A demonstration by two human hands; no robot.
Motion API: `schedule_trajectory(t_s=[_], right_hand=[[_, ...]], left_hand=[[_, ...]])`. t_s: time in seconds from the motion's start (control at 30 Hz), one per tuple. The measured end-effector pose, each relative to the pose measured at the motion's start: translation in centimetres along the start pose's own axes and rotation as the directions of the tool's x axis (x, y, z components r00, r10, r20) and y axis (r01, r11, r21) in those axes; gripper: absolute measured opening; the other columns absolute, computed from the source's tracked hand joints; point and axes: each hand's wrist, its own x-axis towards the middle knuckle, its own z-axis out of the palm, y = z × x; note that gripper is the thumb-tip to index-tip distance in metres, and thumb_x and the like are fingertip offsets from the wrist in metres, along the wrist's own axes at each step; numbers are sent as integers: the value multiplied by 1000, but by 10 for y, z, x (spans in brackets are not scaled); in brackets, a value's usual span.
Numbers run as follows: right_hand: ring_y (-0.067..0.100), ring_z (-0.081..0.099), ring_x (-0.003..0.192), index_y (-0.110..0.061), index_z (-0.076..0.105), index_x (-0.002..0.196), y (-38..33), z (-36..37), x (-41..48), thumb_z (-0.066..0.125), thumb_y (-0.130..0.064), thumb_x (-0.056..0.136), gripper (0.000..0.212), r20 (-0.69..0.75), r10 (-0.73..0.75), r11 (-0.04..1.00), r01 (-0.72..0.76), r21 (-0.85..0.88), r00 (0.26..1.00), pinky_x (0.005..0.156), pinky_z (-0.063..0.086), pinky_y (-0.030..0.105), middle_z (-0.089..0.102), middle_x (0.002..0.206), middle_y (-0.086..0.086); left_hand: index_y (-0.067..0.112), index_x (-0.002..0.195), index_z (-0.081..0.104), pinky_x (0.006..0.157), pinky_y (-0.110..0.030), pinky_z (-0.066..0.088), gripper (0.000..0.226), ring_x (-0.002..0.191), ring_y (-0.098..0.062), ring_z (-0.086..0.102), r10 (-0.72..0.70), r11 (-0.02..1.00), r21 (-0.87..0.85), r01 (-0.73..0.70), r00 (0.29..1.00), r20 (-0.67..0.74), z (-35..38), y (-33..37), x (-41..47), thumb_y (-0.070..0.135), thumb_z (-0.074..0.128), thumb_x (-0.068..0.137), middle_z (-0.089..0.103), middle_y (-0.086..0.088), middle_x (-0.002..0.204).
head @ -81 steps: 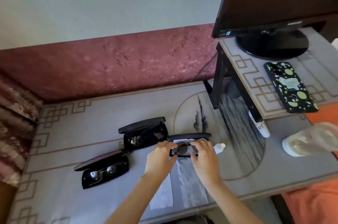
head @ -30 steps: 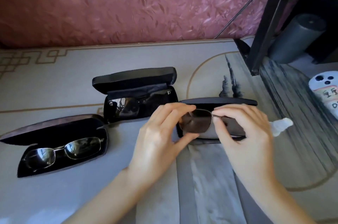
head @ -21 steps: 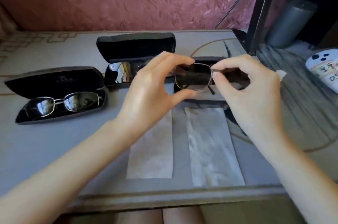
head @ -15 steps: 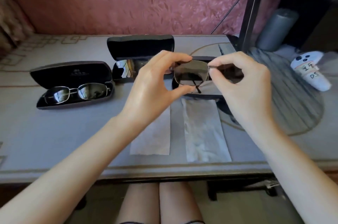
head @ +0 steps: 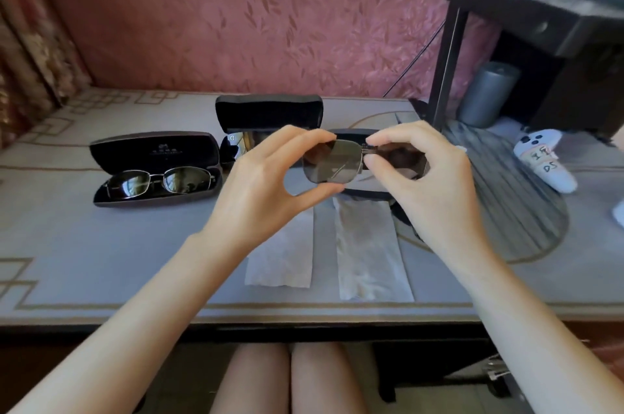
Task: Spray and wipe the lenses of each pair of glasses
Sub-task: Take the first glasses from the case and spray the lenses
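Lifted out of the black case [head: 351, 136] where they lay 2.7 seconds ago, the sunglasses [head: 332, 162] now hang in the air at the centre of the frame, just above that case. The left hand [head: 266, 187] pinches the rim of one dark lens between thumb and fingers. The right hand [head: 425, 184] pinches the frame at the bridge with thumb and forefinger, and its fingers partly cover the other lens. Below the hands two paper wipes [head: 369, 251] lie flat side by side on the bench [head: 101, 244]. At middle left an open case [head: 155, 153] holds metal-rimmed glasses [head: 160, 181]. Just right of it, further back, a second open case [head: 268, 116] holds a shiny pair.
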Motion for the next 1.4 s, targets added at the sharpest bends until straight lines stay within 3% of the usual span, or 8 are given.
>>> schedule_trajectory(t_s=[0.23,0.47,0.77,0.9,1.0,1.1,1.23,1.4], right_hand=[[8,53,126,-23,54,131,9,-24,5,78,-16,82,55,234,-5,993,-24,119,972,113,35,45,62,127,-10],[10,60,116,-28,60,119,10,-29,14,81,-9,75,52,239,-63,989,27,148,969,109,40,38,70,106,-11],[12,58,120,-41,60,117,10,-27,10,80,-33,71,50,243,-19,992,-12,124,970,110,30,58,68,111,-16],[-5,39,135,-35,50,138,10,-38,5,80,-32,74,70,270,-3,995,-25,98,963,119,26,30,50,140,-25],[-17,31,133,-30,43,142,20,-52,-4,74,-27,79,70,78,55,993,-63,104,995,111,23,8,41,145,-25],[-8,38,130,-30,46,139,52,-62,-12,70,-32,85,59,-173,261,960,-236,153,950,114,27,20,45,142,-16],[11,47,125,-20,44,140,88,-57,-17,75,-24,83,65,-146,471,879,-449,161,870,109,35,29,48,141,0],[19,59,110,-14,58,119,104,-41,-12,78,-11,79,45,-152,454,887,-428,175,878,101,45,33,62,118,2]], left_hand=[[7,116,65,87,-9,41,46,89,0,54,-36,999,7,37,995,-93,-21,-2,0,27,80,77,62,4,100],[11,111,65,85,-10,40,43,89,0,54,-103,994,-38,100,992,-68,-29,3,-3,30,79,75,63,3,96],[17,125,61,89,-7,40,59,93,2,58,-115,993,-27,114,993,-16,-35,3,-4,35,79,72,68,5,102],[11,116,66,86,-6,41,50,88,-1,57,-65,998,15,66,997,-43,-34,9,-6,33,80,74,65,6,98],[10,114,67,84,-8,43,47,87,-2,57,-73,997,21,74,995,-69,-34,11,-9,32,78,73,65,4,95],[11,113,67,85,-6,40,47,89,3,56,-108,994,8,109,991,-74,-33,10,-12,34,76,73,64,5,93],[12,113,67,85,-5,39,48,89,4,56,-140,990,-16,139,987,-77,-31,9,-16,34,77,71,65,6,93],[16,115,67,85,-6,40,51,89,8,57,-155,987,-48,152,984,-85,-29,8,-20,39,77,70,64,15,96]])
